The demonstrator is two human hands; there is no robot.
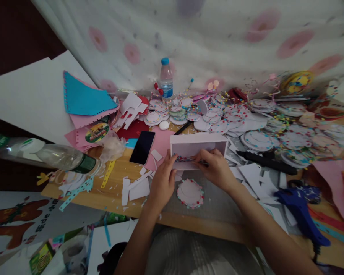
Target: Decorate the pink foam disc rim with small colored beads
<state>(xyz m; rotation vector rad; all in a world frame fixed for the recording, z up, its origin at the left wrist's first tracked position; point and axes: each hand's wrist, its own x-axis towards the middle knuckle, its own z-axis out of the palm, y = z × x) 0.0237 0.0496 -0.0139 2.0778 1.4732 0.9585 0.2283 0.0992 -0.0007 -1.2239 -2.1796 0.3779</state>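
Observation:
A shallow white box (199, 138), open toward me, stands on the table. My left hand (164, 178) is closed at its lower left corner, with fingertips on the edge and just inside. Reaching into the box from the right, my right hand (213, 168) pinches a thin piece edged with coloured beads (183, 157). This piece looks like a paper disc seen edge-on, partly hidden by my fingers. Right in front of the box lies a round white paper disc (190, 193) with red and blue beads around its rim. Neither hand touches that disc.
Piles of beaded discs (258, 141) fill the back and right. A blue glue gun (304, 214) and black tool (268, 162) lie at right. A phone (142, 147), paper scraps (137, 189) and bottle (63, 156) lie left; a water bottle (166, 78) stands behind.

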